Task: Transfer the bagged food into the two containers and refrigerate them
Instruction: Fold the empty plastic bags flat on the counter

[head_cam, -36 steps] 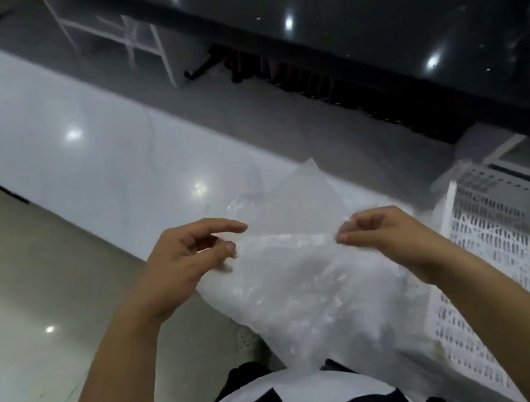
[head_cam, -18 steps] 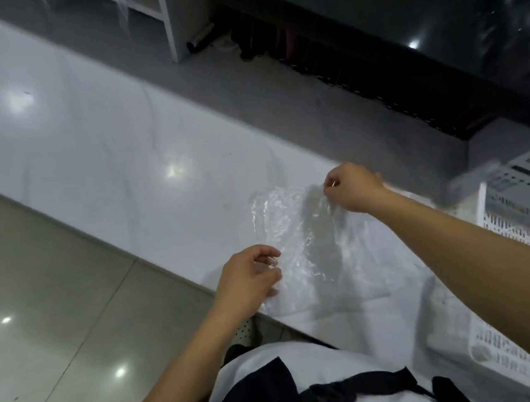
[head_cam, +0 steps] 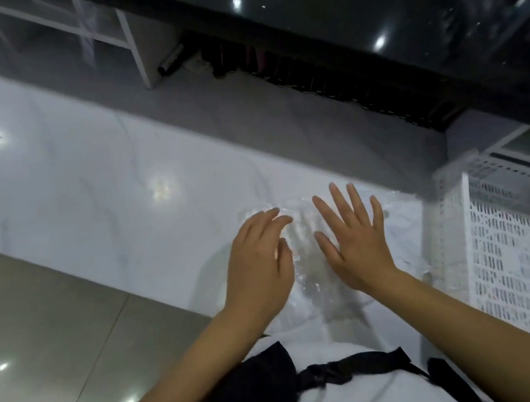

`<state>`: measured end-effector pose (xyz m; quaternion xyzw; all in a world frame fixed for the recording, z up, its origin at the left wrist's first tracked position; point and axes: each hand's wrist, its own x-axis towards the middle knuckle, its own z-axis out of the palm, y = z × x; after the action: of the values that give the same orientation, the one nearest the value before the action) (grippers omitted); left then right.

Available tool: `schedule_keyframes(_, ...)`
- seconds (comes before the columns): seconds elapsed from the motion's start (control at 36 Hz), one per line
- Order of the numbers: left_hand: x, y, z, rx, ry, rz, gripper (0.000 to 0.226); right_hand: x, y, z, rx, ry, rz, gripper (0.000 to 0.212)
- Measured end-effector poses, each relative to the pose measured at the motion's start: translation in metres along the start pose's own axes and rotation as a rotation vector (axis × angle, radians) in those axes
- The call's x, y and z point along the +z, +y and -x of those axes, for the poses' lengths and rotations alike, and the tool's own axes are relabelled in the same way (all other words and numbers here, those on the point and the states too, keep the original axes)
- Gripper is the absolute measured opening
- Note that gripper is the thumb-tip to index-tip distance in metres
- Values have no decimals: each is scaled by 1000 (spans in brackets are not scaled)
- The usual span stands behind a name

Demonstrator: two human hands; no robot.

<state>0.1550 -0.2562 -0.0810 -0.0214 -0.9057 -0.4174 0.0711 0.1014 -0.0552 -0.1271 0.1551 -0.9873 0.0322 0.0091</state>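
A clear, crinkled plastic bag [head_cam: 306, 255] lies flat on the white marble counter [head_cam: 98, 200], close to its near edge. My left hand [head_cam: 257, 261] rests on the bag's left part with fingers straight and slightly bent at the tips. My right hand [head_cam: 357, 240] lies over the bag's right part, fingers spread and flat. Neither hand grips anything. No food and no containers are in view.
A white perforated plastic basket [head_cam: 520, 251] stands on the counter right of the bag. A dark glossy unit [head_cam: 334, 11] runs along the back above a grey strip. Beige floor tiles [head_cam: 42, 342] lie left of the counter's edge.
The bag, held up between both hands' pinching fingers a second ago, went down onto the counter. Both hands have let go and now lie flat on it.
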Motion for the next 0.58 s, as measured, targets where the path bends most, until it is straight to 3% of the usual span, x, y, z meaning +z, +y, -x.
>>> schedule_keyframes(0.08, 41, 9, -16, 16, -158, -139, 55, 11, 5, 2, 40, -102, 43, 60)
schedule_keyframes(0.22, 85, -27, -20, -5, -374, -520, 64, 23, 8, -2, 4, -216, 9, 59)
schedule_keyframes(0.58, 81, -61, -11, -43, -363, -593, 82, 45, 43, -3, 136, -151, -22, 65)
